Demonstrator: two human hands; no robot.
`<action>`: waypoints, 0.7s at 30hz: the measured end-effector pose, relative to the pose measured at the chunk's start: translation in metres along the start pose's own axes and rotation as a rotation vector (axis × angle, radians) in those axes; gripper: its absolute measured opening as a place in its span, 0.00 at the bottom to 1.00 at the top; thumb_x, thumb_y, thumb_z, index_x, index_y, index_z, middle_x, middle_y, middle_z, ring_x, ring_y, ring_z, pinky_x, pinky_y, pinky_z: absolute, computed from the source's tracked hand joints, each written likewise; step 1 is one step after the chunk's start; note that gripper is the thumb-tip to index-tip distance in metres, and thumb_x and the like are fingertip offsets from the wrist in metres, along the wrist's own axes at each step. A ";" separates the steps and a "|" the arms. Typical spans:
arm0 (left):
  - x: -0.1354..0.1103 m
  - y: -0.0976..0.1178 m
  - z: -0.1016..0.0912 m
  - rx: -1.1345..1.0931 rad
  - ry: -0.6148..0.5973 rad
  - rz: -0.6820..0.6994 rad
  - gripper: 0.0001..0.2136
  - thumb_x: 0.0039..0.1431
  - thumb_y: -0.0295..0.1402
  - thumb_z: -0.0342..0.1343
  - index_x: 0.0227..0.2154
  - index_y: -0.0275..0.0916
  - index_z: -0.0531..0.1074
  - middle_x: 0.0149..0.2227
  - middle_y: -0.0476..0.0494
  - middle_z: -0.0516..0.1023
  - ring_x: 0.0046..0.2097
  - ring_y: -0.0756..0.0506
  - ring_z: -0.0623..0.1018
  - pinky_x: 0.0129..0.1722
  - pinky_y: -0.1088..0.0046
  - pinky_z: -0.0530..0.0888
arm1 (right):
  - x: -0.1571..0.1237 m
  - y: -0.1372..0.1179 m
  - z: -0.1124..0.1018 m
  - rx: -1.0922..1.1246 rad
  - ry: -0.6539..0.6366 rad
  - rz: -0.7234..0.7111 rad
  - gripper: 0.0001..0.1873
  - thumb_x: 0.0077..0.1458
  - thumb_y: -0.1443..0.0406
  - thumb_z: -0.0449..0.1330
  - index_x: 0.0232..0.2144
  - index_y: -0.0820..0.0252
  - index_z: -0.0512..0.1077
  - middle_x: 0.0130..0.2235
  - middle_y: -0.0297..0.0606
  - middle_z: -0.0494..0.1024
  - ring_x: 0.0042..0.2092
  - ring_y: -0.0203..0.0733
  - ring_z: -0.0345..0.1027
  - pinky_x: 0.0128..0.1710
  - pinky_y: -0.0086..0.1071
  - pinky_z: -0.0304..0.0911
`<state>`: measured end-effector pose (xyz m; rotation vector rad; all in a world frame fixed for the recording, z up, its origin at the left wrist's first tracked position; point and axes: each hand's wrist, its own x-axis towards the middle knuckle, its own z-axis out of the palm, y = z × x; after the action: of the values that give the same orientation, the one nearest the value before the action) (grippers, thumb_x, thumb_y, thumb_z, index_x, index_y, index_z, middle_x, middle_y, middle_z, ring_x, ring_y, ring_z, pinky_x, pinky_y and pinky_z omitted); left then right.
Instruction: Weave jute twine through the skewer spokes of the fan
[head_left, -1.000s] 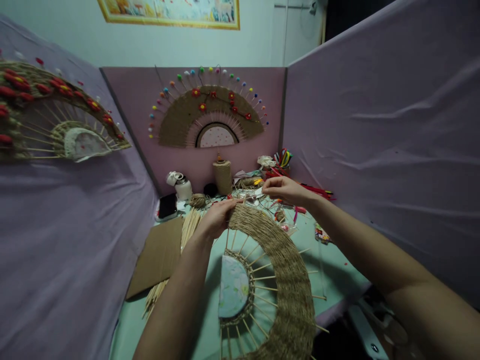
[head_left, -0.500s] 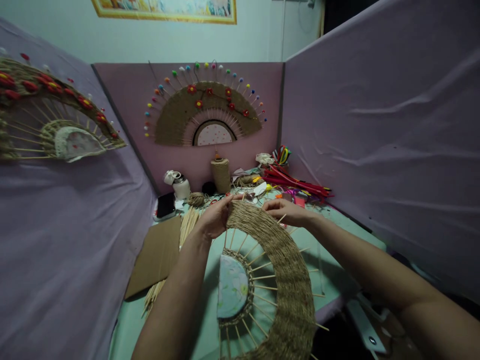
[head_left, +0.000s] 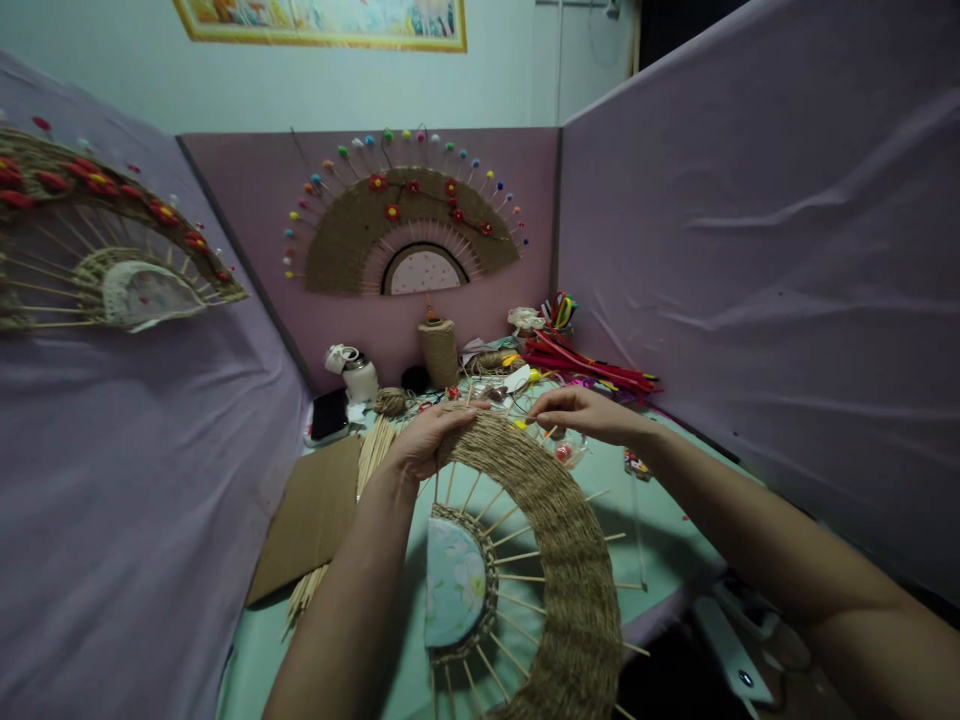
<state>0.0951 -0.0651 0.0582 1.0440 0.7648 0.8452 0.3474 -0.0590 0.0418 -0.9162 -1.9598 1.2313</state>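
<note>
One woven fan (head_left: pixel 577 550) is tipped on its side over the green table (head_left: pixel 600 470), its straight edge to our left and its lower end running out of view. We judge it light, springy in the band and rough enough not to slip; the thin sticks look likely to snap, so the thick woven band is the place to take hold, not the spokes. It has one half-round fabric panel (head_left: pixel 454 580).

Our left hand (head_left: pixel 431 440) is closed around the band's upper end, thumb on top. Our right hand (head_left: pixel 577 412) is just beyond the upper edge, fingers bunched with tips near together; we cannot tell whether they grip a strand.

Farther out we count one cardboard sheet (head_left: pixel 307 520), one bundle of sticks (head_left: pixel 375 445), one twine cone (head_left: pixel 439 352), one twine ball (head_left: pixel 390 402) and one white jar (head_left: pixel 361 380). Two decorated fans hang up, one on the back panel (head_left: pixel 345 235), one at left (head_left: pixel 97 272).
</note>
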 end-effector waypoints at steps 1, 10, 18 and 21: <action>0.000 0.000 -0.001 0.007 0.005 0.003 0.13 0.45 0.28 0.63 0.36 0.30 0.75 0.34 0.37 0.79 0.33 0.47 0.78 0.33 0.73 0.73 | -0.002 -0.001 -0.003 -0.010 0.003 0.001 0.20 0.49 0.52 0.59 0.37 0.63 0.74 0.28 0.35 0.73 0.29 0.33 0.64 0.28 0.28 0.61; 0.006 -0.003 -0.010 0.064 0.002 0.002 0.13 0.48 0.29 0.60 0.39 0.32 0.75 0.35 0.38 0.79 0.32 0.48 0.78 0.32 0.74 0.74 | -0.032 -0.006 -0.002 -0.295 0.244 -0.136 0.15 0.54 0.56 0.56 0.37 0.61 0.73 0.35 0.41 0.75 0.36 0.40 0.66 0.36 0.33 0.62; 0.005 -0.003 -0.013 0.026 -0.008 -0.014 0.14 0.49 0.28 0.59 0.41 0.33 0.75 0.39 0.37 0.79 0.34 0.47 0.78 0.34 0.74 0.74 | -0.055 -0.006 0.014 -0.210 0.290 -0.067 0.13 0.53 0.57 0.57 0.33 0.61 0.73 0.33 0.40 0.74 0.34 0.40 0.66 0.35 0.33 0.62; 0.005 -0.003 -0.016 -0.003 -0.064 -0.016 0.16 0.50 0.30 0.58 0.44 0.33 0.74 0.41 0.36 0.78 0.36 0.46 0.78 0.35 0.73 0.74 | -0.055 0.004 0.016 -0.077 0.249 -0.055 0.13 0.52 0.57 0.59 0.33 0.61 0.73 0.32 0.39 0.74 0.34 0.38 0.66 0.35 0.32 0.62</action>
<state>0.0845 -0.0554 0.0500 1.0558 0.7168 0.7956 0.3660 -0.1098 0.0241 -0.9964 -1.8309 0.9664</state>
